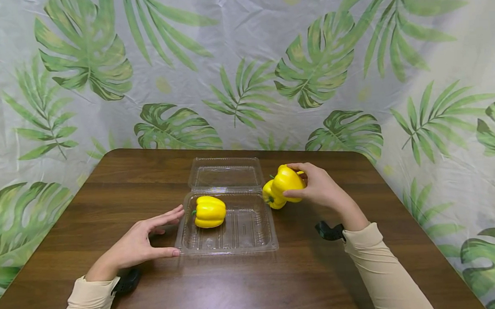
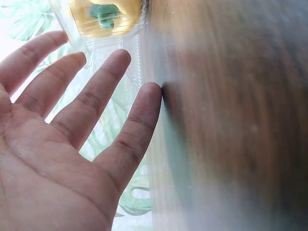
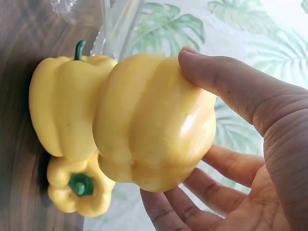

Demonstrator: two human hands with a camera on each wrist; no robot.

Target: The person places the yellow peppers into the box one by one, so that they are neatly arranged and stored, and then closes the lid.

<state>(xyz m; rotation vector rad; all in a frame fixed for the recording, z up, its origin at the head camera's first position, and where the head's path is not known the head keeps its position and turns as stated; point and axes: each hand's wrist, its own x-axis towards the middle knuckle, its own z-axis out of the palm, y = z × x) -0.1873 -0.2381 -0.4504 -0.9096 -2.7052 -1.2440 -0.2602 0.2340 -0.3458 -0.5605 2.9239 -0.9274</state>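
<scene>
My right hand (image 1: 318,186) grips a yellow bell pepper (image 1: 288,183), thumb on one side and fingers on the other, just right of a clear plastic clamshell container (image 1: 252,243). Behind the held pepper, the right wrist view shows a second yellow pepper (image 3: 62,106) with its stem upward and a third (image 3: 94,199) with its green stem facing the camera. Another yellow pepper (image 1: 210,212) lies on its side in the left part of the container. Spread around the container's left side, my left hand (image 1: 138,242) has extended fingers, with thumb and fingertips right at the rim.
The container's lid (image 1: 225,172) lies folded back toward the far edge of the brown wooden table (image 1: 154,294). A leaf-patterned cloth (image 1: 243,70) hangs behind the table. Dark wrist-worn devices sit under both wrists.
</scene>
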